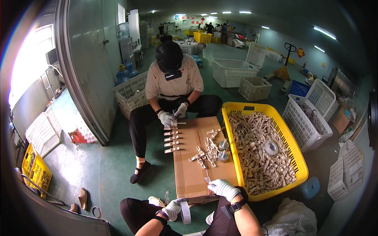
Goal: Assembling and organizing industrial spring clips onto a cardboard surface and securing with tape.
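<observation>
Sitting low, I look down over my knees at a flat cardboard box (193, 165) on the green floor.
My left hand (172, 208): gloved, fingers curled around a roll of white tape (185, 211) beside my knee.
My right hand (223, 188): gloved, fingertips pinched on a small pale piece (207, 180) at the near edge of the cardboard; I cannot tell exactly what the piece is.
Loose pieces (205, 152): a scatter of beige clips in the middle of the cardboard, with two small grey cups (223, 150) just beside them.
Yellow crate (293, 147): rectangular, touching the right edge of the cardboard, heaped with the same beige pieces; a second tape roll (271, 147) lies on the heap.
Person opposite: seated at the far end, both gloved hands (172, 116) closed on one clip, above a neat column of clips (171, 138) along the left edge.
White baskets (232, 71): latticed, several behind and to the right.
Signs: red shapes on the far wall (193, 18), one red diamond (301, 52) on the right wall.
</observation>
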Tool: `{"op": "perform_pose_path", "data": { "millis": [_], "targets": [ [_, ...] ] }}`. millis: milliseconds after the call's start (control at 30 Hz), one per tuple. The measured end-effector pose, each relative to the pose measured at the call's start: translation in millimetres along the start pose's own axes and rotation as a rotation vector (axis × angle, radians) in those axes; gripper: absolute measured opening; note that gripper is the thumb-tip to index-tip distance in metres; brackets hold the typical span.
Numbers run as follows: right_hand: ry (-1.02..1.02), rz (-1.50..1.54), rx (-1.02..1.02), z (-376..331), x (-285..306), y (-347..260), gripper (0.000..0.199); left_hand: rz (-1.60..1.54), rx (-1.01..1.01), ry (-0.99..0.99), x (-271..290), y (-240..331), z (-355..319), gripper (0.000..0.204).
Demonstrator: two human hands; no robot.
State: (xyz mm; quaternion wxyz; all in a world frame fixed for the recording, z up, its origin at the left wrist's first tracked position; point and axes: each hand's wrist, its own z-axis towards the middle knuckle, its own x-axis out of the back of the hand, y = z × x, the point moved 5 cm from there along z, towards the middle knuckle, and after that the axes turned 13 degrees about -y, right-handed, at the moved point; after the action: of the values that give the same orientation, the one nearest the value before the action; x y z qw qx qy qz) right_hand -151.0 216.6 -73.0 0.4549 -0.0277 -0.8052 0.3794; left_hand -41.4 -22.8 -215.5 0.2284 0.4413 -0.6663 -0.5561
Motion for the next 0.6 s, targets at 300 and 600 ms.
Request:
{"op": "perform_pose_path", "data": {
  "millis": [300, 600],
  "targets": [
    [-0.038, 0.058, 0.018, 7.5, 2.0, -0.2, 0.031, -0.006, 0.026, 0.049, -2.3, 5.3, -1.3, 0.045],
    [-0.017, 0.043, -0.003, 9.0, -2.4, 5.9, 0.03, -0.912, 0.184, 0.102, -2.4, -36.6, 10.5, 0.017]
  ]
}}
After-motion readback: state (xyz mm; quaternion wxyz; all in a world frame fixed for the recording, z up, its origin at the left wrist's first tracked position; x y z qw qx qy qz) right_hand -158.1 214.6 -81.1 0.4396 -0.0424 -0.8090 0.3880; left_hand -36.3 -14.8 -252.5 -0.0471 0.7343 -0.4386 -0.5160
